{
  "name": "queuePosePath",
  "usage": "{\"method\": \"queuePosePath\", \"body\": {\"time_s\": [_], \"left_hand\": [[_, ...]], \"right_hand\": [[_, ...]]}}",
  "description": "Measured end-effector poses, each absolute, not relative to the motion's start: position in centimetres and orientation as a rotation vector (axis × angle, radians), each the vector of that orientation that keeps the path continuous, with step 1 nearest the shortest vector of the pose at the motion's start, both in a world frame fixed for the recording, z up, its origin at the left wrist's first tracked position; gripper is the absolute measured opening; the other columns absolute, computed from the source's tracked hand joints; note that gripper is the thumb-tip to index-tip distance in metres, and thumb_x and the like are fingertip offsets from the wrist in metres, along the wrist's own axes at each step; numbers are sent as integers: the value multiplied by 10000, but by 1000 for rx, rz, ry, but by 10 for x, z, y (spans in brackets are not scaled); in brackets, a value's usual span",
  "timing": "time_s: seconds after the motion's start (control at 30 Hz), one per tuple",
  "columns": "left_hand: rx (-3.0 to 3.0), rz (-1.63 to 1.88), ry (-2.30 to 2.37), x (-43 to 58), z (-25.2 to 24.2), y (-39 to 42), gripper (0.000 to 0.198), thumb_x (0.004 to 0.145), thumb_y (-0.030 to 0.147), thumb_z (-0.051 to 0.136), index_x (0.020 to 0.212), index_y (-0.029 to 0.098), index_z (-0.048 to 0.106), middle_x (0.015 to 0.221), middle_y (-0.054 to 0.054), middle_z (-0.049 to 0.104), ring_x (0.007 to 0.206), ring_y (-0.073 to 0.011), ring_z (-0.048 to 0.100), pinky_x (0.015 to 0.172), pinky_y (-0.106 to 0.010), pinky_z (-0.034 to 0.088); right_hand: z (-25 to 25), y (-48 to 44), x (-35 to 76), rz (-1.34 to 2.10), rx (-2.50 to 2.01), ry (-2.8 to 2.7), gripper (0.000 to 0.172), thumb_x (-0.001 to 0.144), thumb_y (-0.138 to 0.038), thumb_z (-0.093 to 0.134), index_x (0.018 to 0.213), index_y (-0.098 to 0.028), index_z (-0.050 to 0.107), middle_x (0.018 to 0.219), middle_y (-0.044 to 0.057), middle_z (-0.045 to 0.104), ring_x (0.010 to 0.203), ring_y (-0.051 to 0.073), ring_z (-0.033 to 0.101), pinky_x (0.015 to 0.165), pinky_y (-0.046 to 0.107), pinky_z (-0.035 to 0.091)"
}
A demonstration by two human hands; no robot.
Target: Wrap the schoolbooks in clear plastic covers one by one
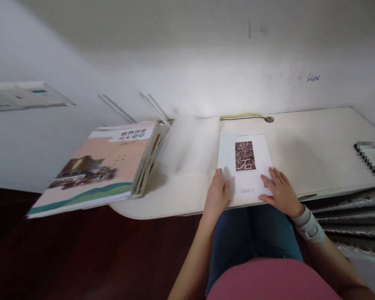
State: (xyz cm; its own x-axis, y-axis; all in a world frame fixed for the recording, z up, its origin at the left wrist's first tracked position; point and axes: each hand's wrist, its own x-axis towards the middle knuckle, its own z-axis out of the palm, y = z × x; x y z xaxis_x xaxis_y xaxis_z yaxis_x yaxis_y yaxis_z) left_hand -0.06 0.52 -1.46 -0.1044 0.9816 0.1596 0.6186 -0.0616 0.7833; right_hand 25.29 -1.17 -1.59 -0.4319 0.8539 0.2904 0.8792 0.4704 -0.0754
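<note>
White table [312, 166]: yellow cable [249, 114] & blk cable [240, 118] along back edge, to cable hole [269, 120]. Phone-like item [373, 160], pixelated, nr R end. Blue scribble [313, 78] on wall [187, 75] above back edge. Wall panel [21, 97] beyond L end. Silvery layers [356, 218] below front edge, R side.

Pink top [271, 280], blue jeans [237, 237], 1 grey right wristband [303, 220] with a squarish tab [313, 231].

a pale wall [190, 75] stands behind a white desk [312, 137] with a rounded front corner. the wall is bright low down and greyer above, with smudges and a small blue scribble [313, 78]. a yellow cable [245, 114] runs to a round hole [269, 120]. white sockets [28, 96] sit at left; the floor [96, 258] is dark reddish.
</note>
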Motion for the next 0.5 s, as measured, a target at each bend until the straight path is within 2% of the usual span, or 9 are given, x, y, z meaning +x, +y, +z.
{"method": "queuePosePath", "body": {"time_s": [0.13, 0.23, 0.3, 0.37, 0.5], "left_hand": [[1033, 1270, 1551, -18, -1, 13, 499, 823, 352, 602, 1277, 169, 510, 1396, -155, 500, 1235, -238, 532, 1051, -382, 420], [798, 1244, 1384, -18, 16, 20, 554, 734, 362, 687, 1215, 129, 541, 1210, -159, 633, 1015, -215, 654, 899, -343, 519], [844, 1102, 1333, -14, 22, 22, 579, 675, 394, 715, 1158, 106, 578, 1015, -122, 704, 865, -222, 678, 769, -339, 550], [978, 1000, 1349, -11, 24, 23, 564, 656, 414, 698, 1117, 102, 607, 902, -87, 717, 791, -228, 671, 692, -333, 545], [1277, 1011, 1580, -19, 22, 18, 494, 703, 375, 585, 1126, 122, 619, 933, -70, 708, 820, -219, 642, 729, -326, 522]], "right_hand": [[-13, -12, 251, -108, -1500, -2422, 682, 847, -615, 479, 1336, -141, 516, 1457, 240, 384, 1362, 353, 335, 1066, 505, 307], [-10, -12, 250, -87, -1518, -2421, 678, 845, -610, 491, 1335, -142, 517, 1463, 241, 375, 1362, 357, 334, 1064, 503, 311], [-10, -12, 251, -76, -1528, -2420, 681, 841, -612, 495, 1337, -146, 516, 1464, 238, 376, 1362, 356, 334, 1065, 500, 311], [-10, -12, 251, -67, -1532, -2426, 690, 839, -617, 494, 1346, -150, 508, 1470, 232, 370, 1367, 355, 326, 1070, 498, 306], [-11, -12, 252, -57, -1525, -2446, 770, 824, -648, 488, 1397, -136, 446, 1489, 236, 336, 1378, 357, 306, 1083, 493, 287]]}}
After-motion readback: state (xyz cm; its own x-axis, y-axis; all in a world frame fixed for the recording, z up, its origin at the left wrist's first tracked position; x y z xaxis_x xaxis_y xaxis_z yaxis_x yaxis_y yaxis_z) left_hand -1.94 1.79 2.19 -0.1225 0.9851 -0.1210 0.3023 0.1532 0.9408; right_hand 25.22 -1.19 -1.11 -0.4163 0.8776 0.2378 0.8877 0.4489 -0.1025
